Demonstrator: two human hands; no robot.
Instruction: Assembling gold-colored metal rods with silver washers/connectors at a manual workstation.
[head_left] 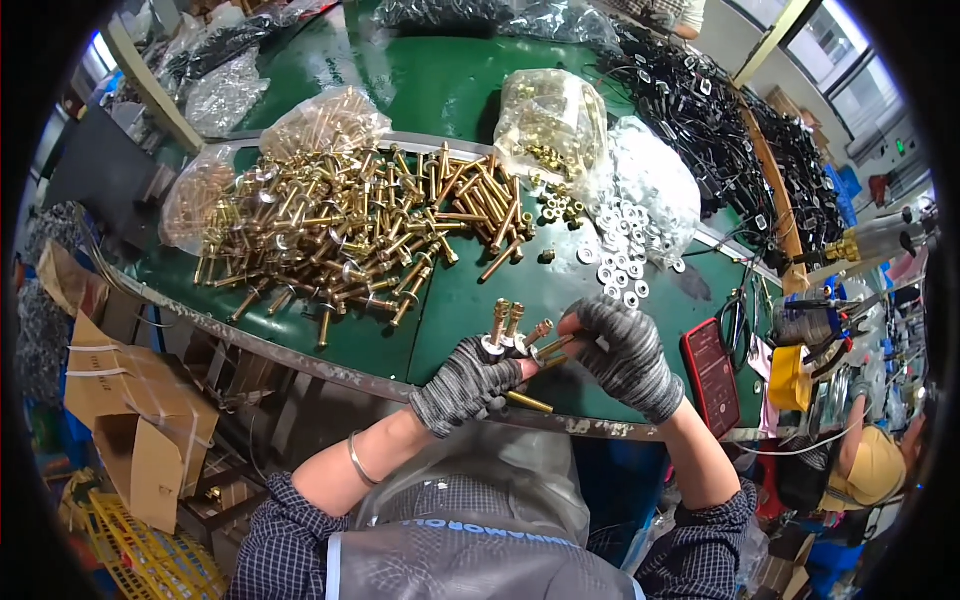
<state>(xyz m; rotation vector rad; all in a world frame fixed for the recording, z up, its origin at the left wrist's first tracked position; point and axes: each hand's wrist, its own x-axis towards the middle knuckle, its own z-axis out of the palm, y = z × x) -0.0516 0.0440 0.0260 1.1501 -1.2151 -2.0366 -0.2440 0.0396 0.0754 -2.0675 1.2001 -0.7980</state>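
My left hand (465, 385), in a grey striped fingerless glove, is closed around several brass-coloured bolts (514, 318) that stand up out of the fist, some with white washers (493, 346) on them. Close beside it, my right hand (625, 355) in a matching glove has its thumb and fingertips pinched at the end of one of these bolts. What exactly the fingertips grip is partly hidden. A large heap of bolts with washers (330, 230) lies beyond my left hand. Loose bolts (490, 205), small nuts (562, 208) and white washers (622, 250) lie farther back.
The green table (390, 350) carries clear bags of nuts (550, 120) and washers (655, 185). At right lie a red phone (711, 375), scissors (738, 325) and a yellow tape roll (790, 378). Black cables (690, 110) pile up behind. A cardboard box (150, 430) stands left; another person (868, 465) is at right.
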